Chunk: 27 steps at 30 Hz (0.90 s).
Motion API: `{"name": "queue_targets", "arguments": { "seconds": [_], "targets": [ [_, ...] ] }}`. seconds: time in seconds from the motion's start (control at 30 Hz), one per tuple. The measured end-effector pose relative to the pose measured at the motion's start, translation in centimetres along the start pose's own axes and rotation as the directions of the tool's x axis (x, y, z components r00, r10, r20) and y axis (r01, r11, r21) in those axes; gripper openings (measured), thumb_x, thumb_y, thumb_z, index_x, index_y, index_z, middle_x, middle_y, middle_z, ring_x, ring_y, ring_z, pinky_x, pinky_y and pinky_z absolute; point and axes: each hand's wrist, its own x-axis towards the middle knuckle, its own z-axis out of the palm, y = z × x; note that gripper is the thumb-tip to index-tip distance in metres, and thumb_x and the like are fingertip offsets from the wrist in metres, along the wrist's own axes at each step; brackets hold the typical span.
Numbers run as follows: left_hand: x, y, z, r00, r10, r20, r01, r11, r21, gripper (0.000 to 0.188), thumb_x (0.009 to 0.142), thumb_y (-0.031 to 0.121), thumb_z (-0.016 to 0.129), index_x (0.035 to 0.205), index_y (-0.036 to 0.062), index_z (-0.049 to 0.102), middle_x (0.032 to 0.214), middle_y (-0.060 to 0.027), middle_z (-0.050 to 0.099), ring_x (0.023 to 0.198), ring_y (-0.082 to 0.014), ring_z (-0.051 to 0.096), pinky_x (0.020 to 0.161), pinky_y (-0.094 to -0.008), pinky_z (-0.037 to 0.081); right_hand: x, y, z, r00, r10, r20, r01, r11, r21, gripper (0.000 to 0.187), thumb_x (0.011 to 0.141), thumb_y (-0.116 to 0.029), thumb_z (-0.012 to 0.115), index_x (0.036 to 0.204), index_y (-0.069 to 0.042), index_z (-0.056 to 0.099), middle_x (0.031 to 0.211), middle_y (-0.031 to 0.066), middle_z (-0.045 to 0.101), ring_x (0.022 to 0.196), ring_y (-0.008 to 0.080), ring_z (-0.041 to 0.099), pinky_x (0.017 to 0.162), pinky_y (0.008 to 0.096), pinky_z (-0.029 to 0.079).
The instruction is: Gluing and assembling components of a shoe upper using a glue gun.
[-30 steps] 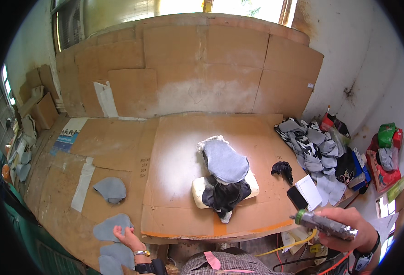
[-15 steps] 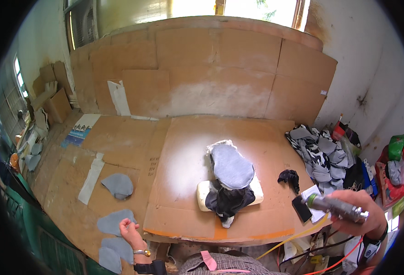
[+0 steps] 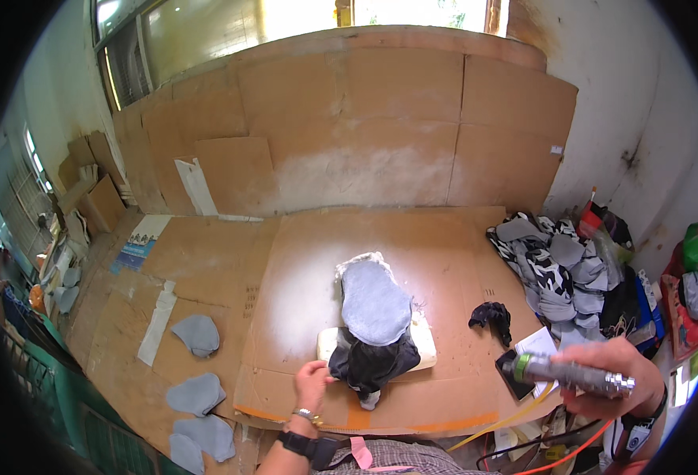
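A grey, sole-shaped fabric piece point(image 3: 377, 305) lies on top of a stand in the middle of the table. Black cloth point(image 3: 369, 366) covers the part nearer to me, and a pale foam block point(image 3: 422, 348) sits under it. My left hand point(image 3: 311, 385) is at the left edge of the black cloth, thumb and fingertips pinched together. Whether they have hold of the cloth is hidden. Over the table's right front edge, my right hand point(image 3: 622, 372) grips a grey cylindrical hand tool point(image 3: 574, 374) with a green ring, pointing left. A hose seems to run down from it.
Several grey fabric pieces point(image 3: 199, 393) lie at the left. At right are a crumpled black cloth point(image 3: 491, 318), a dark phone point(image 3: 514, 378), white paper point(image 3: 537, 348) and a heap of grey and patterned fabric point(image 3: 559, 273). A cardboard backboard point(image 3: 388, 134) stands behind.
My left hand has moved right, from beside the loose grey pieces to the edge of the black cloth on the stand. The right hand still grips the tool. The view has shifted slightly.
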Motion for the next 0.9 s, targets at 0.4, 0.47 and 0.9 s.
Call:
{"name": "queue_targets", "arguments": {
  "seconds": [0.4, 0.47, 0.9],
  "targets": [
    [0.3, 2.7, 11.2, 0.987, -0.158, 0.023, 0.160, 0.982, -0.099, 0.011, 0.081, 0.020, 0.068, 0.080, 0.0138, 0.058, 0.071, 0.0028, 0.062, 0.059, -0.0104, 0.061, 0.054, -0.0242, 0.039, -1.8, 6.7, -0.2, 0.986, 0.134, -0.099, -0.112, 0.972, 0.208, 0.050, 0.071, -0.002, 0.075, 0.117, 0.002, 0.056, 0.086, 0.0084, 0.068, 0.071, 0.0117, 0.065, 0.065, 0.0249, 0.051],
    [-0.3, 4.6, 10.5, 0.988, -0.148, 0.038, 0.152, 0.969, -0.192, 0.009, 0.081, 0.015, 0.066, 0.078, 0.0121, 0.059, 0.069, 0.0017, 0.062, 0.060, -0.0124, 0.062, 0.055, -0.0249, 0.045, -1.8, 7.3, 1.5, 0.955, 0.178, -0.237, -0.046, 0.879, 0.474, 0.051, 0.071, -0.001, 0.074, 0.119, 0.002, 0.054, 0.088, 0.0093, 0.067, 0.074, 0.0124, 0.064, 0.066, 0.0255, 0.051],
    [-1.2, 13.5, -20.9, 0.998, -0.013, -0.062, -0.026, 0.815, -0.579, 0.009, 0.086, 0.018, 0.060, 0.082, 0.0108, 0.061, 0.071, -0.0019, 0.064, 0.064, -0.0179, 0.063, 0.065, -0.0356, 0.052, 3.8, 1.6, 15.4, 0.962, 0.247, -0.114, -0.094, 0.696, 0.712, 0.074, 0.068, -0.023, 0.081, 0.127, 0.002, 0.044, 0.092, 0.0117, 0.063, 0.073, 0.0197, 0.064, 0.066, 0.0320, 0.053]
  ]
}}
